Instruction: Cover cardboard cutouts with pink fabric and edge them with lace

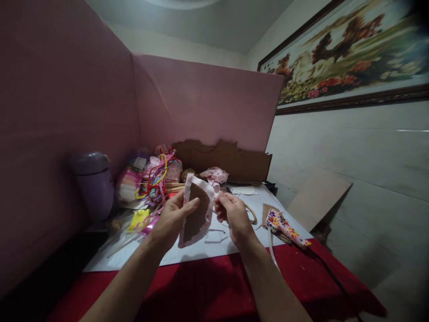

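A half-round piece of brown cardboard (pixel 197 210) is held up over the white sheet, with pale pink fabric (pixel 190 181) folded over its edges. My left hand (pixel 172 214) grips it from the left, thumb lying on the cardboard and fingers behind. At its right edge, my right hand (pixel 233 214) is closed in a pinch on the fabric border. To the right lies a flower-patterned hot glue gun (pixel 284 227), its nozzle hidden and a clear glue stick (pixel 273 250) trailing from it.
White sheet (pixel 181 256) covers part of a red tablecloth (pixel 208 286). Coloured pipe cleaners (pixel 161 172), a yellow packet (pixel 139 220) and a purple tumbler (pixel 94 188) crowd the left. Torn cardboard (pixel 221 163) leans behind, with a crumpled pink cloth (pixel 214 175) before it. A black cord (pixel 331 273) runs right.
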A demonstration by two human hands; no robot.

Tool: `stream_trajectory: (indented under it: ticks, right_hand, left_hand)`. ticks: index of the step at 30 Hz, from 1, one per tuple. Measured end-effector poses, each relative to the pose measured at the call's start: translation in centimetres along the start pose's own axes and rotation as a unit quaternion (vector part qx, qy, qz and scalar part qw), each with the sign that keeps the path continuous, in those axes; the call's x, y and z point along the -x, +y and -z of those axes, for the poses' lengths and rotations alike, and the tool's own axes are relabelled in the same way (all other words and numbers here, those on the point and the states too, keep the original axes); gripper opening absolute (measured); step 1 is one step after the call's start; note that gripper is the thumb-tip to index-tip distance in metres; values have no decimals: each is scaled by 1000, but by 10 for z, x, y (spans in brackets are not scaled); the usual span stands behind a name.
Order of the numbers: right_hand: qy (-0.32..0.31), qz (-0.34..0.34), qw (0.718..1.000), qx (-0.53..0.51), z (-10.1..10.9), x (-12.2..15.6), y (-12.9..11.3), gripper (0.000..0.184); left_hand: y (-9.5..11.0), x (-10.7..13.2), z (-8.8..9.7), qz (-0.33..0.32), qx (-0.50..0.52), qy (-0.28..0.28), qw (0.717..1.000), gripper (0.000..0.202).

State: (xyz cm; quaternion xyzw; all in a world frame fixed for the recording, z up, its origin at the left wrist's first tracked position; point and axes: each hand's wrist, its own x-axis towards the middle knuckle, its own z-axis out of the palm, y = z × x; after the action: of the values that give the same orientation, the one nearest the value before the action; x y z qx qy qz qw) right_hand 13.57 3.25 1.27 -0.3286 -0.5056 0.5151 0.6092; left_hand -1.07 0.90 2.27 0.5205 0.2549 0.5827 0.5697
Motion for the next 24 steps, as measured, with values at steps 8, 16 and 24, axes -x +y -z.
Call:
stream_trajectory:
  ticks: [8, 16, 24]
  right_hand:
    - [-94, -64, 990, -84, -12, 9, 8, 31]
    - [-93, -29, 990, -106, -14, 11, 7, 43]
    - [-66, -13, 996, -61, -16, 11, 17, 43]
  left_hand:
    - [3, 3, 0, 22, -19, -70, 997, 27]
    - [4, 4, 2, 17, -24, -55, 998, 26]
    - [2, 4, -1, 16, -11, -26, 999, 30]
